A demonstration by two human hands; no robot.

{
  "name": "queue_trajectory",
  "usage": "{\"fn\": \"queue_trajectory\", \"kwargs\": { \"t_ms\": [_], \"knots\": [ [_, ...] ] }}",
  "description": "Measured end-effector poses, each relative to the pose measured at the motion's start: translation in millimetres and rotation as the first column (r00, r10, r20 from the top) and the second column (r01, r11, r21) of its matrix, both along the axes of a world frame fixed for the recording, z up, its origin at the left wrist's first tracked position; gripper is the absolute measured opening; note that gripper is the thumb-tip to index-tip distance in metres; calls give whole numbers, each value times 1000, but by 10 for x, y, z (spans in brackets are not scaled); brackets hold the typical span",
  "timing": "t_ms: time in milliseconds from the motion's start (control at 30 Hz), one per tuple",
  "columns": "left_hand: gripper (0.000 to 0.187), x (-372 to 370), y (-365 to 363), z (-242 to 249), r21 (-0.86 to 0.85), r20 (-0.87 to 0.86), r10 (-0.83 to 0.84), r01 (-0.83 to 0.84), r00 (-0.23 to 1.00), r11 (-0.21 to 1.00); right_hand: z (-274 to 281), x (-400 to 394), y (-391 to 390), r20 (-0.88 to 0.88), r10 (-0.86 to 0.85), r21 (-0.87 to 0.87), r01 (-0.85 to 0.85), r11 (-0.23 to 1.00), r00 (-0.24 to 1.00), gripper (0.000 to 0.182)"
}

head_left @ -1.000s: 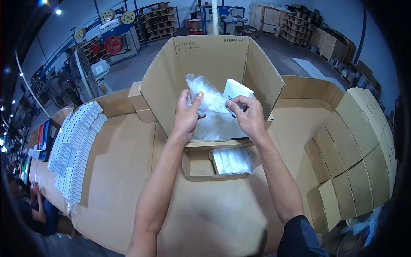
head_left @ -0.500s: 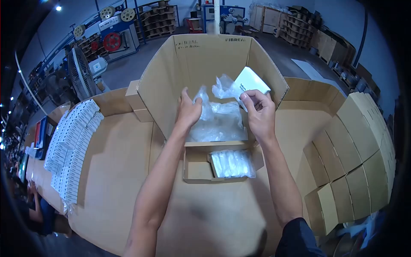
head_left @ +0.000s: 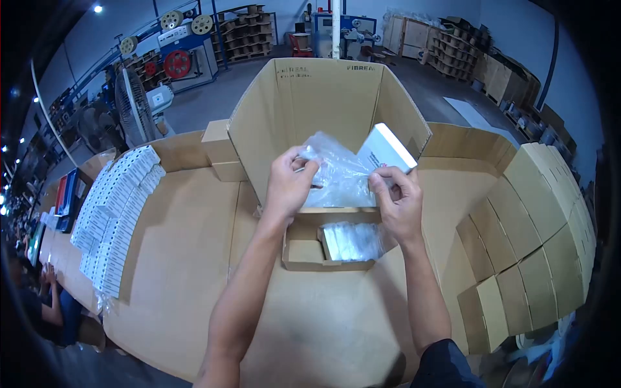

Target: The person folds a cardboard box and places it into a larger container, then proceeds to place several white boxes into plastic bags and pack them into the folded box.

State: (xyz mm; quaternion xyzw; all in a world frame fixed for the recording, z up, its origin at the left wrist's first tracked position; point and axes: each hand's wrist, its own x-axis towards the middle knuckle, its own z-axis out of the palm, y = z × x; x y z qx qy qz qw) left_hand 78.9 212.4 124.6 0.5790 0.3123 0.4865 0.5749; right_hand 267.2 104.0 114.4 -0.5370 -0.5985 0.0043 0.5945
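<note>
A small white box (head_left: 387,150) with dark print on one face is tilted up in my right hand (head_left: 402,202), whose thumb and fingers are closed on it. From that hand a clear plastic bag (head_left: 339,169) stretches to the left. My left hand (head_left: 291,183) has its fingers curled on the bag's left side. Both hands are over the front of a large open carton (head_left: 326,97). Just below them is a small open cardboard box (head_left: 304,264), holding several plastic-wrapped packs (head_left: 352,241) in its right part.
Stacked white boxes (head_left: 119,213) stand on the cardboard-covered table (head_left: 181,258) at left. Folded brown cartons (head_left: 537,252) are piled at right. A fan (head_left: 132,110) stands behind the table's left side. Another person's hands (head_left: 48,275) show at far left.
My left hand has moved in and closed on the plastic bag, which is now spread between both hands. The white box has come slightly lower in my right hand.
</note>
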Motion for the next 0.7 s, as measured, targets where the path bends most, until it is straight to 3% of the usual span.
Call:
{"fn": "queue_trajectory", "kwargs": {
  "t_ms": [67, 100, 133, 200, 267, 300, 400, 433, 533, 567, 667, 700],
  "knots": [
    [34, -78, -383, -107, 79, 64, 99, -104, 993, 991, -55, -106, -243, -154, -53, -116, 35, 993, 987, 28],
    [34, -112, -510, -229, 119, 100, 121, -133, 988, 984, -112, -215, -380, -258, -11, -152, -29, 988, 966, 42],
    [34, -160, -663, -305, 157, 135, 140, -161, 981, 974, -186, -334, -498, -192, -25, -125, 0, 992, 981, 49],
    [36, -274, -1026, -398, 134, 151, 127, -148, 980, 980, -340, -680, -731, -347, -2, -168, -60, 984, 938, 48],
    [36, -341, -1367, -463, 115, 169, 157, -178, 973, 977, -616, -863, -862, -561, 83, -194, -229, 954, 823, 40],
    [40, -391, -1528, -445, 129, 160, 154, -175, 975, 976, -686, -939, -910, -539, 55, -217, -202, 955, 841, 27],
    [46, -671, -1947, -573, 13, 21, 142, -142, 990, 990, -772, -1085, -1098, -686, 147, -86, -279, 956, 712, 23],
    [46, -720, -2050, -691, -28, 104, 151, -149, 983, 988, -813, -1099, -1141, -721, 164, -34, -271, 962, 673, 24],
    [45, -1012, -2302, -1011, -125, 199, 144, -120, 969, 985, -790, -1037, -1395, -664, 68, -98, -178, 979, 744, 28],
    [46, -1076, -2382, -1049, -81, 228, 142, -126, 963, 989, -771, -1028, -1492, -602, 57, -133, -171, 976, 797, 25],
    [47, -1168, -2630, -711, -206, 332, 87, -18, 939, 978, -717, -1117, -1752, -389, 77, -128, -137, 982, 918, 18],
    [39, -1113, -2644, -764, -57, 164, 135, -127, 977, 990, -675, -1157, -1827, -424, 102, -161, -186, 969, 900, 14]
  ]
}}
